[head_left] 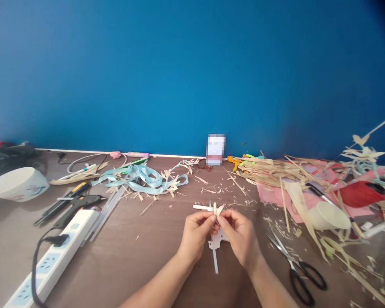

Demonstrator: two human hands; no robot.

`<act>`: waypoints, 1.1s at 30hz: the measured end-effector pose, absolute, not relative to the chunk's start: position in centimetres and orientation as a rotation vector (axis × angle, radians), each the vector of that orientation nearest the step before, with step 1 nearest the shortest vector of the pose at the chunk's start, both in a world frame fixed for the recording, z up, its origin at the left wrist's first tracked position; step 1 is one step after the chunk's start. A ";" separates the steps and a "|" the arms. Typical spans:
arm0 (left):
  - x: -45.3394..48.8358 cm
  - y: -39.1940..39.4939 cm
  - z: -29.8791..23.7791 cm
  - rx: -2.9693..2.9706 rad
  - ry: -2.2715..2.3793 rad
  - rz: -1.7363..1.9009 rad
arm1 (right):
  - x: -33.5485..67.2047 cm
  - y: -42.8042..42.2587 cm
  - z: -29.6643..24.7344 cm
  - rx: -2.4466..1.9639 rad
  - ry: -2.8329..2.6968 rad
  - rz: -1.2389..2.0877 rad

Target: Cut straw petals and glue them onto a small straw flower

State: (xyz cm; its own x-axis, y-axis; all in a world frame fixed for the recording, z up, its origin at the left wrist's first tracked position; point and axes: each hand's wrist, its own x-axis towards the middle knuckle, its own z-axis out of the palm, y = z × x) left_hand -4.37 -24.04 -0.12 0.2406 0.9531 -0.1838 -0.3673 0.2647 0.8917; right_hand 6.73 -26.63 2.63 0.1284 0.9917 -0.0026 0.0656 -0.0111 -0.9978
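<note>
My left hand and my right hand meet above the middle of the table. Their fingertips pinch a small pale flower of petal-shaped pieces, which look like dried husk. Directly below my hands lies a white glue gun, partly covered by them. A translucent glue stick sticks out of its near end. Beyond my left fingers a short white rod shows, and I cannot tell whether it belongs to the glue gun. Scissors with black handles lie spread to the right of my right hand.
To the left are a white power strip, a black glue gun, a white bowl and light blue ribbon. On the right, husk strips lie near a pale cup. A blue wall closes off the back.
</note>
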 end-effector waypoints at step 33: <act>-4.6 -23.7 0.2 0.809 0.875 1.106 | 8.8 -27.2 2.4 -1.606 -1.530 0.698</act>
